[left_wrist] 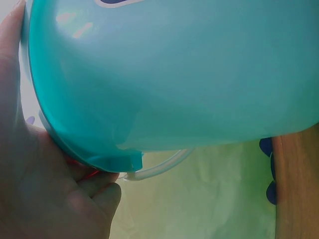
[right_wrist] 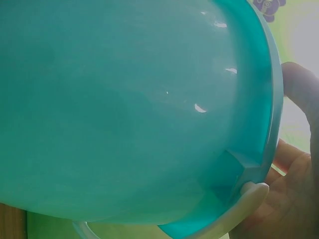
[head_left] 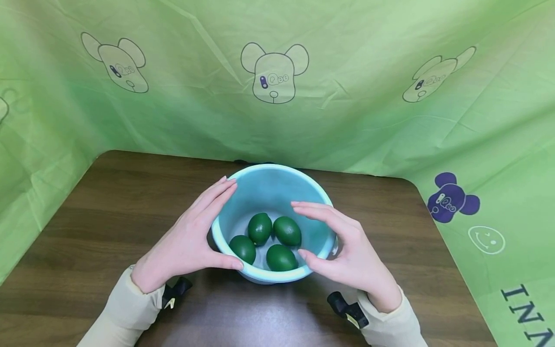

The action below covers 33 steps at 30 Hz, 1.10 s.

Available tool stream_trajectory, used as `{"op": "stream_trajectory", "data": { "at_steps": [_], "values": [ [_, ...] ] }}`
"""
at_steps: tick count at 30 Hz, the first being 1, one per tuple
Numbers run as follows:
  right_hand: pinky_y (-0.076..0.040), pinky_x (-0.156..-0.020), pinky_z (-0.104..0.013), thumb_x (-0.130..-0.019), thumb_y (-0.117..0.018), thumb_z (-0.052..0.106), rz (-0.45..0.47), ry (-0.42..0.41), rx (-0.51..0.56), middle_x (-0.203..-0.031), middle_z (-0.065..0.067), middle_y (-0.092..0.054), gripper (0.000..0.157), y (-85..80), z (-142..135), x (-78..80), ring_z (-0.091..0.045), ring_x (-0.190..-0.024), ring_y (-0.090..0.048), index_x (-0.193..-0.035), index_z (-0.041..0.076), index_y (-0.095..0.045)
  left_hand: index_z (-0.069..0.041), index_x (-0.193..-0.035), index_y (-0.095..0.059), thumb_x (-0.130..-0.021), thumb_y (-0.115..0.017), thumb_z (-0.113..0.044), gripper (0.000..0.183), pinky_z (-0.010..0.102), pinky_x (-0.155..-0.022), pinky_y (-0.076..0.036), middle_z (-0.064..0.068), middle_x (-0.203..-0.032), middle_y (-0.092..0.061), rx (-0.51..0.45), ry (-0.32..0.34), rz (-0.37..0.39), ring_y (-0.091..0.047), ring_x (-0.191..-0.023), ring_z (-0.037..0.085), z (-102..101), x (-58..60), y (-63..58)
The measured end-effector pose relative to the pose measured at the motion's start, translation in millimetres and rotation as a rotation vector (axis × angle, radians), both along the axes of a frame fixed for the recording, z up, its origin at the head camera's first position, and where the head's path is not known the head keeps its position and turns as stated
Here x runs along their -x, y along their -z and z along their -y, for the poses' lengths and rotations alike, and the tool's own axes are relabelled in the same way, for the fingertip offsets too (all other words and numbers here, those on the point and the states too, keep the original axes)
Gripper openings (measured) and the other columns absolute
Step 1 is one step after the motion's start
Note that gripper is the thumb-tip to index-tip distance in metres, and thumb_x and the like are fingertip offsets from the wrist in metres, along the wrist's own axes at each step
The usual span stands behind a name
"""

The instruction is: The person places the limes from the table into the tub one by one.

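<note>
A light blue plastic bucket (head_left: 260, 275) stands on the table with several dark green limes (head_left: 282, 258) at its bottom. My left hand (head_left: 186, 236) rests along the bucket's left rim, its fingers extended and the thumb at the front edge. On the other side, my right hand (head_left: 342, 241) reaches over the right rim, thumb and fingers spread apart above the inside, touching no lime. The left wrist view shows the bucket's outer wall (left_wrist: 174, 74) and a pale handle (left_wrist: 164, 167) below the fingers. Close to the right palm lies the handle's end (right_wrist: 249, 199).
The brown wooden table (head_left: 130, 207) ends behind the bucket at a green curtain (head_left: 195, 106) printed with mouse-like heads. The curtain also hangs along the left and right sides. A dark wrist strap (head_left: 347, 308) is at each cuff.
</note>
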State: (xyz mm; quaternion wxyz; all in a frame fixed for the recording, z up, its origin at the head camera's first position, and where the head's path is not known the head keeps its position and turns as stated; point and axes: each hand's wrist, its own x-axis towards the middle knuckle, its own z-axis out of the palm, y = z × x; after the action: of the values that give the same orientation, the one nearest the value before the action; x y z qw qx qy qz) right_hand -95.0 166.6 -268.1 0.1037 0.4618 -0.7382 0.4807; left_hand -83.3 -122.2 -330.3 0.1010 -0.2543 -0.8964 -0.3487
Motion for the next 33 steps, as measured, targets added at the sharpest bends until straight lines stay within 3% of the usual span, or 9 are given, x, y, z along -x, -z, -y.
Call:
{"op": "stream_trajectory", "data": {
  "at_steps": [33],
  "values": [
    [-0.038,-0.097,-0.032,-0.068,-0.077,0.000,-0.028,0.028,0.017,-0.123,-0.018,-0.056,0.060,0.6,-0.7,0.1,-0.033,-0.113,-0.052,-0.124,0.001,-0.057,-0.017,-0.150,-0.020,-0.056,-0.076,-0.069,0.121,0.042,-0.104,-0.029,-0.006,-0.154,-0.012,0.000,0.011,-0.002,-0.010,-0.140,0.014,0.1,-1.0,1.3]
  ]
}}
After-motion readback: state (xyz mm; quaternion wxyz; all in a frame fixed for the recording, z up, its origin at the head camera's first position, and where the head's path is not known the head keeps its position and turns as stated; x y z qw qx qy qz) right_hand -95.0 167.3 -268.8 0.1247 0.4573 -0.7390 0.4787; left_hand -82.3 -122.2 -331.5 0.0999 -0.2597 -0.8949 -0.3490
